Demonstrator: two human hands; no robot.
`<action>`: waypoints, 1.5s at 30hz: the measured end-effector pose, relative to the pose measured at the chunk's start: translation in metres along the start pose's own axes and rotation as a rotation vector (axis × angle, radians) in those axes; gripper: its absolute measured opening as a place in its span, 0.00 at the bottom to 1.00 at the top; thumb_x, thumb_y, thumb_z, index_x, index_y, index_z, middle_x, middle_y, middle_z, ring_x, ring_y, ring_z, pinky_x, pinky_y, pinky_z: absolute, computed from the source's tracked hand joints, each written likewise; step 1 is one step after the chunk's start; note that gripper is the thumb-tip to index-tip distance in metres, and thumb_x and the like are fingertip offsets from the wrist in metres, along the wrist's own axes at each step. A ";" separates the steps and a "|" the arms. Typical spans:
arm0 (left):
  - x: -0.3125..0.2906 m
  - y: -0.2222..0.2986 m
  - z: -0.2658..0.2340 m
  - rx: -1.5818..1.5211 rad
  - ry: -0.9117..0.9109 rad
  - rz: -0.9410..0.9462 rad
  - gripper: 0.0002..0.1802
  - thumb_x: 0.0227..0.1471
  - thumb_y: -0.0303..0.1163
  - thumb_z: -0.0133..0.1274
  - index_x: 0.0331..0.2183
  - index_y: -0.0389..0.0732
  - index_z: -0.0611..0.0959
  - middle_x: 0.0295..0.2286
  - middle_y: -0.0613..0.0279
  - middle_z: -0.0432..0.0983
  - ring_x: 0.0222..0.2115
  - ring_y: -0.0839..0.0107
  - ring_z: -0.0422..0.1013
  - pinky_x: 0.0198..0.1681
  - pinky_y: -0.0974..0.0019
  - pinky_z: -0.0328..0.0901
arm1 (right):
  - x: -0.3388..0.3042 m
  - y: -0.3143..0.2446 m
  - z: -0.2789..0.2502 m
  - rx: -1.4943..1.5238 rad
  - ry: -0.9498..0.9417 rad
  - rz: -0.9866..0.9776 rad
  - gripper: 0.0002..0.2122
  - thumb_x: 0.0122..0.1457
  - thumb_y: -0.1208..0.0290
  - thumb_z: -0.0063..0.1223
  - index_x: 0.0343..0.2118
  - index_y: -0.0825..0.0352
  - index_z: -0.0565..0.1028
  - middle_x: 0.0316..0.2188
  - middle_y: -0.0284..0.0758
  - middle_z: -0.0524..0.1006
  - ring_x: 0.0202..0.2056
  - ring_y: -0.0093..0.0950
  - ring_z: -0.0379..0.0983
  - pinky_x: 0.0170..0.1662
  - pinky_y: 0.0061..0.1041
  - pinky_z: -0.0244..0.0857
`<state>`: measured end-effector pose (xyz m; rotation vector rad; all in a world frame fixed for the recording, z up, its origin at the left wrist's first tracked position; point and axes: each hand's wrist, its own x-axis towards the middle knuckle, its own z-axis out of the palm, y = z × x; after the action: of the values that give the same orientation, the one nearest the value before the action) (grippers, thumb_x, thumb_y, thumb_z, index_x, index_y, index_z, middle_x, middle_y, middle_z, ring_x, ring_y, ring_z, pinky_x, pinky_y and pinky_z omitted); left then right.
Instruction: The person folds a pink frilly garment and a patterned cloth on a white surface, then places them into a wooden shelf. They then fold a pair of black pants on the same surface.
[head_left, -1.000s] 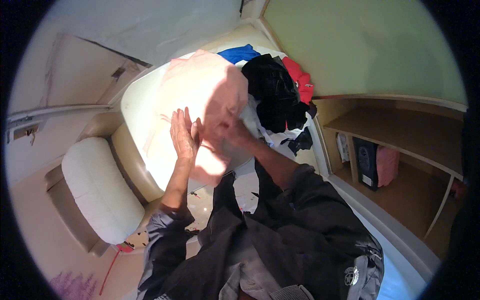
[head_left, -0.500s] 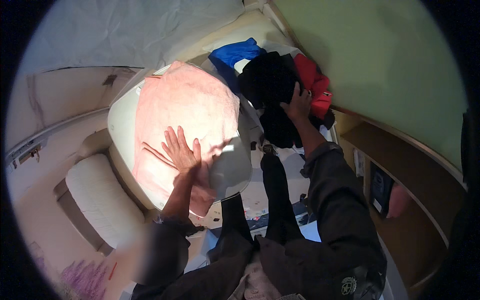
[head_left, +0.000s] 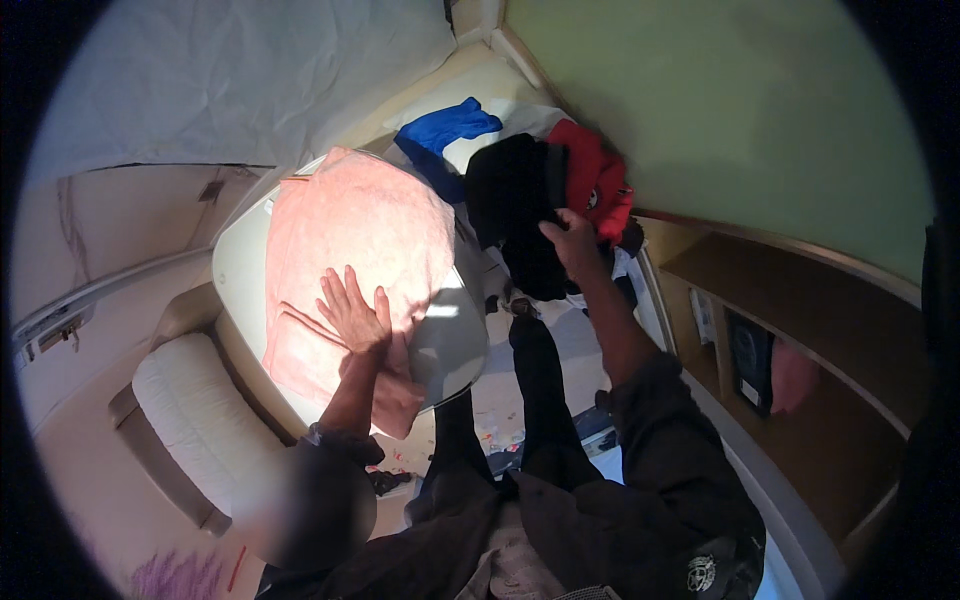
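My left hand (head_left: 358, 322), fingers apart, lies on and partly hides the pink towel (head_left: 370, 215) on the white table (head_left: 452, 345). My right hand (head_left: 577, 245) touches the black garment (head_left: 508, 180); whether its fingertips pinch, I can't tell.

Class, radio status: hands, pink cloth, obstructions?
Left hand spread flat on pink cloth. Right hand at black garment. Cloth lies on white tabletop; left hand covers part.
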<state>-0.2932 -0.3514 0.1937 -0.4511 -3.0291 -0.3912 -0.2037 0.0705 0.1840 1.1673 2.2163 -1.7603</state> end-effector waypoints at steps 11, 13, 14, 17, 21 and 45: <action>0.031 0.006 -0.151 -2.267 -0.497 -0.667 0.39 0.66 0.51 0.53 0.65 0.33 0.64 0.61 0.49 0.68 0.60 0.57 0.67 0.65 0.58 0.61 | -0.252 -0.267 0.104 0.192 -0.449 -0.762 0.12 0.56 0.75 0.66 0.42 0.70 0.79 0.37 0.37 0.81 0.39 0.25 0.78 0.43 0.27 0.72; 0.045 0.029 -0.230 -1.072 -0.251 0.105 0.36 0.67 0.45 0.50 0.66 0.33 0.64 0.59 0.49 0.71 0.57 0.61 0.70 0.63 0.58 0.64 | -0.267 -0.268 0.145 0.234 -0.426 -1.021 0.11 0.54 0.75 0.65 0.39 0.71 0.79 0.35 0.41 0.80 0.38 0.33 0.78 0.42 0.30 0.72; 0.033 0.024 -0.237 -1.538 -0.258 -0.100 0.33 0.65 0.39 0.52 0.65 0.33 0.65 0.59 0.50 0.71 0.57 0.62 0.70 0.64 0.59 0.63 | -0.275 -0.278 0.160 0.128 -0.511 -1.027 0.11 0.52 0.75 0.64 0.37 0.72 0.79 0.35 0.42 0.80 0.38 0.39 0.77 0.42 0.33 0.72; 0.015 0.002 -0.236 -2.385 -0.219 -0.455 0.31 0.64 0.35 0.52 0.64 0.34 0.67 0.59 0.52 0.71 0.58 0.62 0.69 0.65 0.59 0.61 | -0.280 -0.256 0.200 -0.229 -0.391 -1.455 0.10 0.47 0.70 0.66 0.33 0.68 0.81 0.38 0.44 0.80 0.40 0.41 0.78 0.43 0.36 0.75; -0.010 -0.030 -0.208 -2.637 -0.307 -0.539 0.31 0.65 0.39 0.49 0.64 0.35 0.67 0.59 0.51 0.70 0.59 0.60 0.68 0.66 0.56 0.60 | -0.305 -0.222 0.237 -0.312 -0.492 -0.789 0.12 0.55 0.66 0.65 0.39 0.67 0.82 0.39 0.45 0.79 0.43 0.42 0.78 0.48 0.38 0.73; -0.131 -0.049 -0.238 -1.319 0.121 -1.045 0.39 0.67 0.62 0.39 0.61 0.36 0.68 0.49 0.47 0.74 0.44 0.63 0.76 0.45 0.59 0.73 | -0.269 -0.266 0.219 -0.081 -0.104 -1.365 0.09 0.57 0.77 0.57 0.40 0.74 0.77 0.32 0.45 0.76 0.32 0.40 0.75 0.38 0.34 0.69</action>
<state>-0.1787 -0.4949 0.4003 1.1469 -2.1238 -2.2335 -0.2560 -0.2671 0.4562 -0.7347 3.1724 -1.7858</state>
